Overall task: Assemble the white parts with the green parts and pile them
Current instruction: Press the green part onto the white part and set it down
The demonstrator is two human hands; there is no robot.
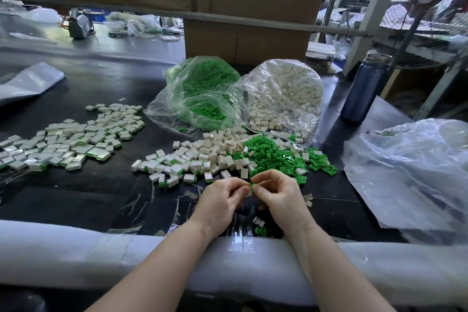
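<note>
Two hands meet just below the middle of the frame, over a black table. At the left edge of the frame lies a wide spread of finished pieces, white blocks with green showing at their edges. Right of that, at centre, sits a smaller heap of white parts with some finished ones mixed in. The left hand has its fingers curled and pinches a small white part at its fingertips. The right hand pinches a green part between thumb and forefinger, and the two parts touch (how far one sits in the other cannot be told). Below the hands, near the padded table edge, lie one loose white clip and one loose green clip. Above the hands, slightly right, is a heap of loose green parts. Behind it, in the upper middle, stand a clear bag of green parts and, to its right, a clear bag of white parts, both open toward the heaps. At the far right stand a dark blue bottle and a crumpled clear plastic sheet.
</note>
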